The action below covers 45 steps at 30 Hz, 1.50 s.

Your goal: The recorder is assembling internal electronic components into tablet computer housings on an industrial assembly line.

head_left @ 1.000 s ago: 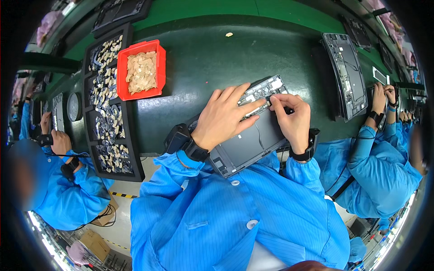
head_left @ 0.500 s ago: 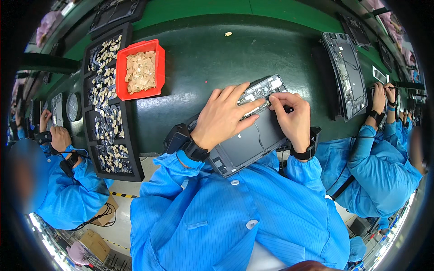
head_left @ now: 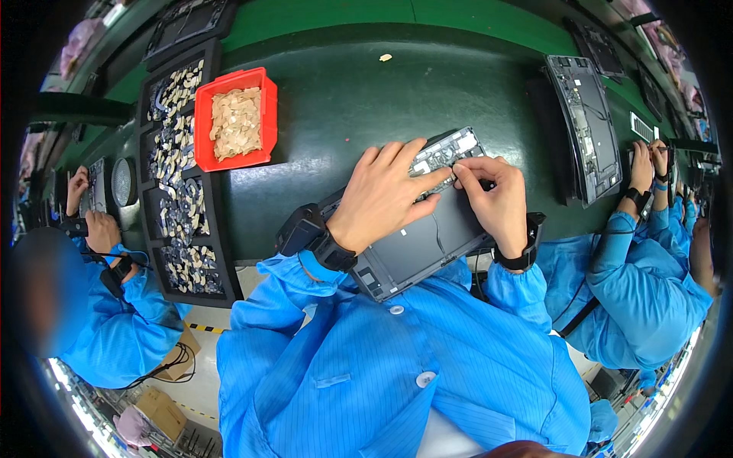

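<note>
A dark grey tablet-like housing (head_left: 416, 252) lies slanted at the table's near edge, its inner side up. Near its far end runs a strip of circuit board (head_left: 438, 158). My left hand (head_left: 382, 197) rests across the housing's left part with fingers stretched out, the index tip on the board. My right hand (head_left: 496, 195) is at the board's right side, thumb and index finger pinched together against the left fingertip. Whatever lies in that pinch is too small or hidden to make out. Both wrists wear black bands.
A red bin (head_left: 200, 126) of small tan pieces overlaps a black compartment tray (head_left: 229, 263) full of small flex parts at left. Stacked housings (head_left: 584, 130) stand at right. One small pale piece (head_left: 385, 57) lies at the far side. Co-workers sit on both sides.
Both hands stay at the circuit board with only tiny shifts of the fingers. At far left, a co-worker's hands have moved slightly over their own piece.
</note>
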Motion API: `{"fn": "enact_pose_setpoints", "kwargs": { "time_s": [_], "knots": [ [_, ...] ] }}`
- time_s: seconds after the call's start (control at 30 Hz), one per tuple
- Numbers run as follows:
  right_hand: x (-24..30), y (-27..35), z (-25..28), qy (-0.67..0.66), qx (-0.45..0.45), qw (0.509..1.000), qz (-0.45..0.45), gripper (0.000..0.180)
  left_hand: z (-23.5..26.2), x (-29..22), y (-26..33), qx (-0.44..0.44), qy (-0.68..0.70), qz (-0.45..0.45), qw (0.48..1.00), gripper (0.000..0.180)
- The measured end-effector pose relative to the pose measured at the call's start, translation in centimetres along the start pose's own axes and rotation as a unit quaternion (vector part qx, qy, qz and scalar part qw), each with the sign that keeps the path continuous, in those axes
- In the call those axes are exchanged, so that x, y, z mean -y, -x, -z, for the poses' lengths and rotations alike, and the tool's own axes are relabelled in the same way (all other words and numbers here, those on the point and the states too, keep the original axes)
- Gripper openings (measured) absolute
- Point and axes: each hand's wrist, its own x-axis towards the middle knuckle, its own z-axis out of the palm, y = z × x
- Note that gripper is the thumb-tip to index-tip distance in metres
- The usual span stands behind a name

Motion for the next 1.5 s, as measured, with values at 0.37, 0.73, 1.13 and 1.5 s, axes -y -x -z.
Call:
{"fn": "enact_pose_setpoints", "kwargs": {
  "time_s": [0.37, 0.73, 1.13, 1.5],
  "knots": [
    [1.0, -1.0, 2.5, 0.01, 0.086, 0.995, -0.051, 0.016, -0.1, -1.4, -0.8, 0.026, -0.055, 0.027, 0.998, 0.038],
    [-2.2, 0.0, 3.0, -0.293, 0.008, 0.951, -0.102, 0.033, -2.2, -3.7, -4.2, 0.049, 0.123, -0.018, 0.991, 0.034],
    [-8.3, 0.9, 2.1, -0.281, -0.134, 0.944, -0.107, 0.02, -1.9, -4.6, -4.9, -0.016, 0.072, -0.057, 0.996, 0.026],
    [-7.8, 0.5, 0.8, -0.283, -0.2, 0.937, -0.043, 0.021, -2.8, -3.8, -5.1, -0.009, 0.058, -0.103, 0.993, 0.015]
  ]
}}
